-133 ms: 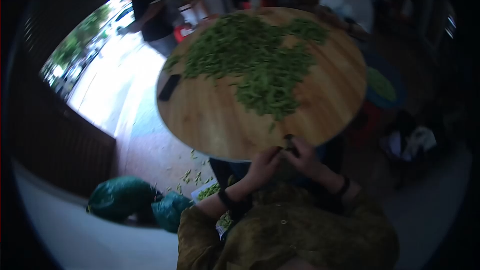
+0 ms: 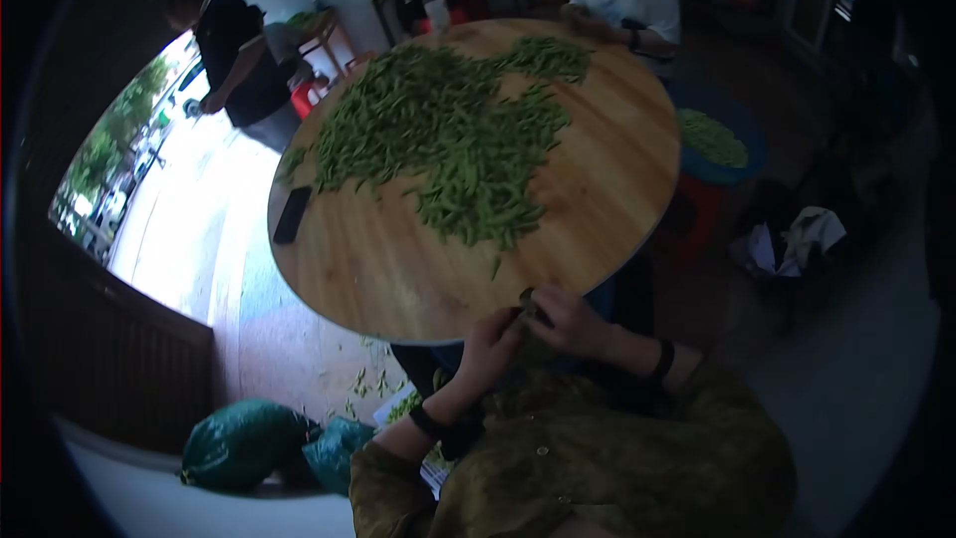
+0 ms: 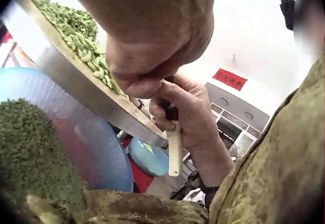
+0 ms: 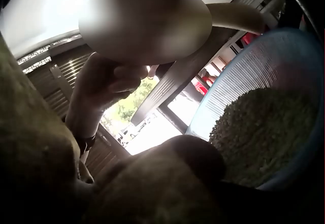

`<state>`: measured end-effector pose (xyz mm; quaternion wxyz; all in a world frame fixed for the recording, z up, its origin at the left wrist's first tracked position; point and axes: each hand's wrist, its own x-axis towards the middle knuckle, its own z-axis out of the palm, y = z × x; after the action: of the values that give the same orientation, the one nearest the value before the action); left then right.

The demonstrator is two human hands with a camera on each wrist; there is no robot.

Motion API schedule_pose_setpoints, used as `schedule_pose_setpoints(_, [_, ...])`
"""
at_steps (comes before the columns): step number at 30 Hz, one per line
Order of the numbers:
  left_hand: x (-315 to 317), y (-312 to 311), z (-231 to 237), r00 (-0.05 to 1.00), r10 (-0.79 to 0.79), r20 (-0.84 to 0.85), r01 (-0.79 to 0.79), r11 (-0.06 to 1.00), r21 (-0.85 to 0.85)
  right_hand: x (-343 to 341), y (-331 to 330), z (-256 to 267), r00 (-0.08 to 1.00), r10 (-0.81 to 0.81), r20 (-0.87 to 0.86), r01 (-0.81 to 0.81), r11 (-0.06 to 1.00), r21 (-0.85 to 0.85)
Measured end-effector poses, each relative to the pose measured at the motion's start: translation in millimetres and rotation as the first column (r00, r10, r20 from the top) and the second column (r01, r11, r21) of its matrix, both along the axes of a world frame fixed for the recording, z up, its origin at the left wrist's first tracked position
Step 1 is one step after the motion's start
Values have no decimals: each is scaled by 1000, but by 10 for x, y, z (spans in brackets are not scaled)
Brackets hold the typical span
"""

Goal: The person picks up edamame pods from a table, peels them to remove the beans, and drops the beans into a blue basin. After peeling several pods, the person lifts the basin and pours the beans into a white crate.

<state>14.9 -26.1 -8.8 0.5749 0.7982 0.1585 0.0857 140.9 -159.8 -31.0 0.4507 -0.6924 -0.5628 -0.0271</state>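
Observation:
Both hands meet close together at the near edge of the round table. My right hand [image 2: 568, 321] grips a small tool with a cream handle [image 3: 174, 153]; its dark end lies between thumb and fingers. Opposite it, my left hand [image 2: 488, 349] has curled fingers, thumb against them, at the tool's dark end. A small green pod seems pinched at those fingertips, mostly hidden. Below the hands is a translucent blue basin [image 3: 109, 148] with a heap of small green pieces. A large pile of green bean pods [image 2: 398, 120] covers the back of the wooden tabletop [image 2: 617, 169].
A black phone-like slab [image 2: 291, 216] lies at the table's left edge, a bottle [image 2: 435, 8] at the back. Two people [image 2: 234, 55] [image 2: 632, 0] are beyond the table. Green bags [image 2: 244, 443] sit lower left; another blue basin [image 2: 742, 154] stands right.
The head view has shifted, so table and hands appear farther left and slightly lower. Both hands stay together, with the tool still in the right hand.

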Motion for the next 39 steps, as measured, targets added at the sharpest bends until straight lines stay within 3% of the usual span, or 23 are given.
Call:
schedule_pose_setpoints(1, [135,68,10,1000,12,23,-13,1000,22,118,60,58,994,44,100,-47,998,35])
schedule_pose_setpoints(3, [245,-82,-14,1000,29,0,-29,999,-25,202,-83,134,996,65,52,-63,997,-43])
schedule_pose_setpoints(5, [244,-112,68,998,47,35,-51,992,113,168,-43,104,998,19,58,-18,1000,-24])
schedule_pose_setpoints(7, [235,-133,77,997,71,19,-73,993,92,162,-20,118,998,23,62,-22,999,-29])
schedule_pose_setpoints(9, [286,-85,-10,997,74,-22,-74,997,-35,159,-4,115,997,26,71,-24,999,-33])
schedule_pose_setpoints(13, [181,-70,-59,995,83,-55,-84,996,-20,130,-28,130,998,53,31,-49,992,-112])
schedule_pose_setpoints(15, [116,-50,-28,996,58,65,-62,996,63,109,-25,124,998,63,22,-59,991,-119])
schedule_pose_setpoints(17, [107,-11,-83,993,61,97,-66,997,45,84,14,70,991,105,-78,-113,988,-107])
schedule_pose_setpoints(19, [36,-19,-168,992,73,105,-75,997,16,50,38,66,992,115,-59,-120,988,-95])
schedule_pose_setpoints(21, [38,-23,-151,990,114,83,-101,983,-150,42,65,72,992,116,-44,-119,989,-83])
schedule_pose_setpoints(22, [59,-5,-124,990,116,82,-103,983,-153,80,77,84,987,144,-76,-148,988,-48])
schedule_pose_setpoints(24, [62,-14,-8,995,101,-11,-98,925,-367,112,48,107,977,172,-126,-177,984,-31])
schedule_pose_setpoints(26, [71,4,11,994,87,-60,-105,881,-461,131,2,170,946,150,-287,-185,978,-98])
schedule_pose_setpoints(27, [83,9,13,993,71,-96,-112,836,-538,178,7,177,945,139,-295,-173,980,-94])
schedule_pose_setpoints(28, [89,-4,8,994,73,-83,-105,856,-506,211,7,162,941,127,-313,-164,982,-96])
schedule_pose_setpoints(30, [72,2,-37,997,63,-55,-81,889,-452,207,12,188,900,112,-421,-173,979,-110])
schedule_pose_setpoints(32, [49,35,-94,998,56,-30,-63,915,-397,253,98,120,817,183,-547,-195,980,37])
schedule_pose_setpoints(33, [42,41,-68,998,60,-25,-65,929,-365,241,89,136,797,178,-577,-204,979,20])
schedule_pose_setpoints(35, [21,33,-6,996,68,-65,-89,913,-399,264,53,225,425,41,-904,-397,906,-146])
schedule_pose_setpoints(39, [-8,49,-36,999,39,-33,-49,919,-392,267,58,125,340,60,-939,-421,902,-95])
